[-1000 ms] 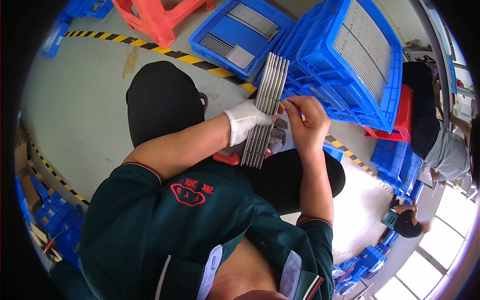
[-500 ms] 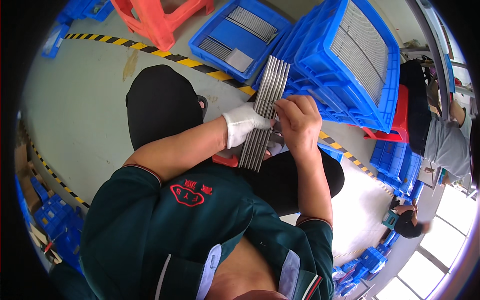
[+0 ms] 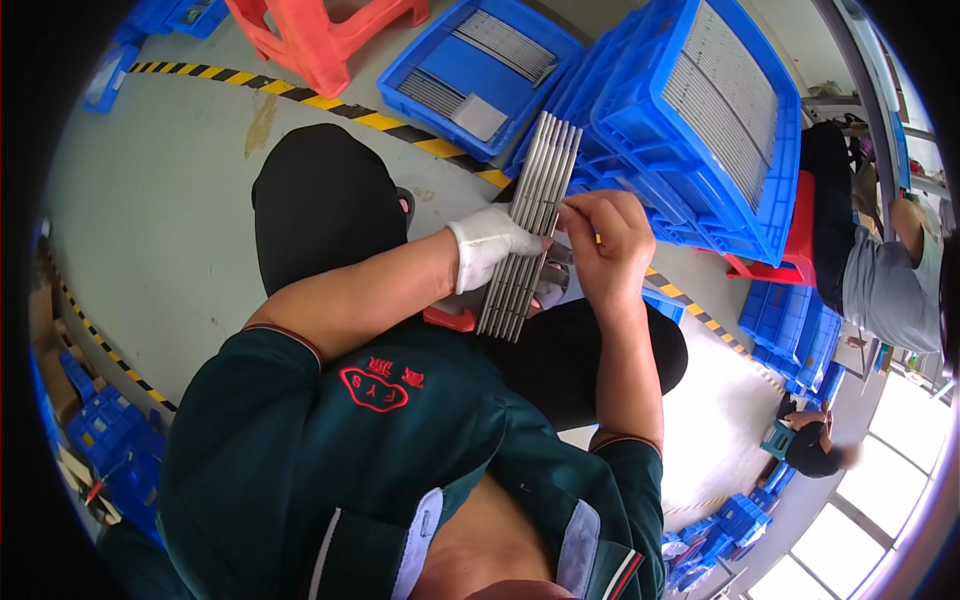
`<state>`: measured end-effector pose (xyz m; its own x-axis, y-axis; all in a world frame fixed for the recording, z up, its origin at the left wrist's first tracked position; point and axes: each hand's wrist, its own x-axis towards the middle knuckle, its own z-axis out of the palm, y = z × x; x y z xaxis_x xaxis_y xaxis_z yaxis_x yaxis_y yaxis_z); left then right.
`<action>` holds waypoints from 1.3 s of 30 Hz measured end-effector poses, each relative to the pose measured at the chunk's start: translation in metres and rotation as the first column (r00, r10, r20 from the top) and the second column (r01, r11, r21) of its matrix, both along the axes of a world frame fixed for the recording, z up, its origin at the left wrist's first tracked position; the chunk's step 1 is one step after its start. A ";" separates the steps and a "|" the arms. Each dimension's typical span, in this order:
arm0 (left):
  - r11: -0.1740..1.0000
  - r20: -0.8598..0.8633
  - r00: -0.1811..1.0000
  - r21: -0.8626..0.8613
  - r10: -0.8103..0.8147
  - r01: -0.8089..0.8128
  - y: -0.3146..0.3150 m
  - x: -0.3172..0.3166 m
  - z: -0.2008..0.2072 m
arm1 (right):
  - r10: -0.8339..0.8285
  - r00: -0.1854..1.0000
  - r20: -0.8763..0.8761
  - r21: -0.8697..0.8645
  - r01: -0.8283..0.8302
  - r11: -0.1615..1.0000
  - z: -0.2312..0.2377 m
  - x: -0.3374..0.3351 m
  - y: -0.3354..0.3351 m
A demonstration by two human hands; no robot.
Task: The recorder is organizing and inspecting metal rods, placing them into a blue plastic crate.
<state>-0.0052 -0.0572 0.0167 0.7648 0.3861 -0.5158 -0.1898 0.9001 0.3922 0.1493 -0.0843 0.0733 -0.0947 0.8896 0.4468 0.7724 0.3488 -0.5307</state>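
Note:
My left hand (image 3: 490, 243), in a white glove, is wrapped round a row of several thin metal rods (image 3: 543, 170) lying side by side. The rods slant from the blue crates down to my lap, and part of them is hidden under the glove. Beside their right edge, my bare right hand (image 3: 612, 240) has its thumb and index finger pinched together. Whatever those fingertips hold, if anything, is too small to make out.
A blue crate (image 3: 690, 205) packed with rods stands tilted at the upper right. Beside it lies a shallow blue tray (image 3: 400, 75) with more rods and a white card. A red stool (image 3: 335, 45) is at the top. Other people sit at the right.
My right hand has shifted slightly right, from over the rods' edge to just beside it. The left hand and the rods have barely moved.

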 end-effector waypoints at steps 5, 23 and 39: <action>1.000 -0.005 1.000 -0.007 -0.019 0.019 -0.001 0.001 -0.004 | 0.096 0.941 0.325 0.113 -0.139 0.984 0.010 -0.010 0.001; 0.998 0.239 0.970 -0.050 -0.030 0.043 0.004 -0.001 -0.006 | -0.194 0.906 -0.376 -0.279 0.089 0.956 -0.009 -0.003 -0.002; 0.995 0.139 0.990 0.085 0.037 -0.049 -0.002 0.003 -0.011 | 0.066 0.973 0.219 0.079 -0.085 0.993 0.004 -0.011 0.004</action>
<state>-0.0019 -0.0594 0.0057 0.8076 0.4596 -0.3696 -0.2853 0.8529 0.4372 0.1378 -0.0800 0.0770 -0.2625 0.8349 0.4837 0.8352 0.4477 -0.3195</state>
